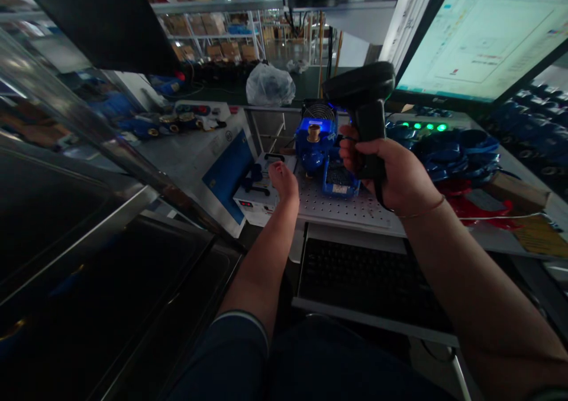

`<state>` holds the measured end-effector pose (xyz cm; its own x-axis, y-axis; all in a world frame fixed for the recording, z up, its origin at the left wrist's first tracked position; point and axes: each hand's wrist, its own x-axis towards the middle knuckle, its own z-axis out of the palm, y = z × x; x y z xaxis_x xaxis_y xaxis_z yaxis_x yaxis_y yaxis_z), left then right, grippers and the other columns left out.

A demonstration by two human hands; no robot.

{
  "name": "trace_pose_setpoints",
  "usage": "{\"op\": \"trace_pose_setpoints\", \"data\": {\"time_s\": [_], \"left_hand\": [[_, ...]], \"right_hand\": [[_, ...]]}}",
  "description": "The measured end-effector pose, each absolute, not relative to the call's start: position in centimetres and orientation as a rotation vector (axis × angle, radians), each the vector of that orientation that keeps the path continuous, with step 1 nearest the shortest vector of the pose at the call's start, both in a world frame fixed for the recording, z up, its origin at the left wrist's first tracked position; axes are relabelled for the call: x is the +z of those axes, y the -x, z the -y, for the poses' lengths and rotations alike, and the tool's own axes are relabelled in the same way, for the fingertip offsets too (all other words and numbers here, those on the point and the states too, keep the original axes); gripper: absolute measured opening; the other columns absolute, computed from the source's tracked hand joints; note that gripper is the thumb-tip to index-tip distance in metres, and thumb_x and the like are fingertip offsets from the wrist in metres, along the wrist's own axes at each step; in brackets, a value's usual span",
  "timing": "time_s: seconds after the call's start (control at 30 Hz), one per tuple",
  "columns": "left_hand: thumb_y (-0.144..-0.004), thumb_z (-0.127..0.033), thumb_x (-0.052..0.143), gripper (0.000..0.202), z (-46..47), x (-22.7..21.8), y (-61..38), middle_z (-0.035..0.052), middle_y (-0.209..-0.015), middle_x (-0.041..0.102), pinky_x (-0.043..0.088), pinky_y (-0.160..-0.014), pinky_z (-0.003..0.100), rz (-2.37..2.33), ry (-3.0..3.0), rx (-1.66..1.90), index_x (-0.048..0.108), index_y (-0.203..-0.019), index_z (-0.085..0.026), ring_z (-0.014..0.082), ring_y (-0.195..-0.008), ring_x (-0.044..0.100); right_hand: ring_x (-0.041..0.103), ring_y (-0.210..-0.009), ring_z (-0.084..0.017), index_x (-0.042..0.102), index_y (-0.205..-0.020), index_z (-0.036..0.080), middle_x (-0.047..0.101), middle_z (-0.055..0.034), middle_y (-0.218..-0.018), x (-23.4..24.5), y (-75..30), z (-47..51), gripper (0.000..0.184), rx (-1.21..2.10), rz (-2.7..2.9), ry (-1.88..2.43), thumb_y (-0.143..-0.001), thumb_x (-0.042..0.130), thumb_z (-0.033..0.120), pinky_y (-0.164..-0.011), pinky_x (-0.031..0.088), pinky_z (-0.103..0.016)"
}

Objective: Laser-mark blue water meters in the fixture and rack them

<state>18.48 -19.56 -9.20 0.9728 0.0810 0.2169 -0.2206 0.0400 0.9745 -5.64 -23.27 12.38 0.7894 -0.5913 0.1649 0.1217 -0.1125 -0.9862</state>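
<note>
My right hand (394,173) is wrapped round the grip of a black handheld barcode scanner (361,90), whose head points left and down. Below the scanner sits a blue valve-like part with a brass top (313,144) on a white perforated plate (350,209). Beside it stands a small blue fixture (339,179). My left hand (283,181) reaches forward to the plate's left edge, next to a white control box (260,194). Its fingers are curled together, and I cannot make out anything in them.
A black keyboard (364,277) lies on a tray below the plate. A lit monitor (483,31) hangs at the upper right. Blue parts (457,152) are piled at the right, with red pieces (479,206) beneath them. A glass panel (89,212) slants along the left.
</note>
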Motion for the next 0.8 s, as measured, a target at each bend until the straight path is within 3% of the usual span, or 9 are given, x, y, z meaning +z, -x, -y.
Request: {"op": "trace_pose_setpoints", "data": {"time_s": [0.13, 0.3, 0.43, 0.53, 0.8], "left_hand": [[-0.099, -0.012, 0.052, 0.012, 19.5, -9.0, -18.3, 0.0114, -0.116, 0.066, 0.047, -0.112, 0.044, 0.102, -1.514, 0.235, 0.058, -0.103, -0.021, 0.0253, -0.117, 0.064], [-0.098, -0.016, 0.052, 0.010, 19.5, -9.2, -18.3, 0.0117, -0.115, 0.066, 0.048, -0.111, 0.043, 0.114, -1.518, 0.249, 0.059, -0.103, -0.021, 0.0258, -0.116, 0.064], [-0.098, -0.019, 0.052, 0.009, 19.6, -9.6, -18.5, 0.0115, -0.115, 0.067, 0.049, -0.109, 0.043, 0.123, -1.522, 0.271, 0.060, -0.103, -0.022, 0.0260, -0.115, 0.064], [-0.098, -0.020, 0.053, 0.009, 19.8, -9.8, -18.6, 0.0113, -0.113, 0.067, 0.049, -0.109, 0.043, 0.117, -1.523, 0.280, 0.060, -0.103, -0.021, 0.0262, -0.114, 0.064], [-0.098, -0.025, 0.053, 0.008, 19.8, -10.0, -18.8, 0.0083, -0.109, 0.066, 0.050, -0.106, 0.040, 0.121, -1.516, 0.268, 0.059, -0.102, -0.021, 0.0231, -0.109, 0.064]], "right_hand": [[0.058, -0.065, -0.011, 0.073, -0.102, 0.019, 0.066, -0.0007, -0.084, 12.4, 3.3, 23.3, 0.027, -0.670, -0.508, 1.437, -0.092, 0.074, 0.045, -0.055, 0.048, -0.023], [0.051, -0.058, -0.010, 0.066, -0.089, 0.022, 0.060, 0.0027, -0.074, 11.5, 1.6, 23.1, 0.048, -0.789, -0.575, 1.468, -0.095, 0.072, 0.069, -0.053, 0.041, -0.024], [0.050, -0.056, -0.010, 0.061, -0.083, 0.023, 0.058, 0.0030, -0.070, 10.6, 1.0, 22.4, 0.063, -0.800, -0.542, 1.513, -0.087, 0.070, 0.085, -0.052, 0.038, -0.026], [0.051, -0.056, -0.011, 0.060, -0.084, 0.023, 0.059, 0.0032, -0.070, 9.8, 1.0, 21.9, 0.066, -0.808, -0.518, 1.496, -0.081, 0.073, 0.088, -0.051, 0.037, -0.027], [0.049, -0.058, -0.012, 0.062, -0.087, 0.023, 0.057, 0.0037, -0.068, 9.1, 1.9, 20.7, 0.065, -0.833, -0.515, 1.404, -0.084, 0.069, 0.088, -0.054, 0.036, -0.027]]}}
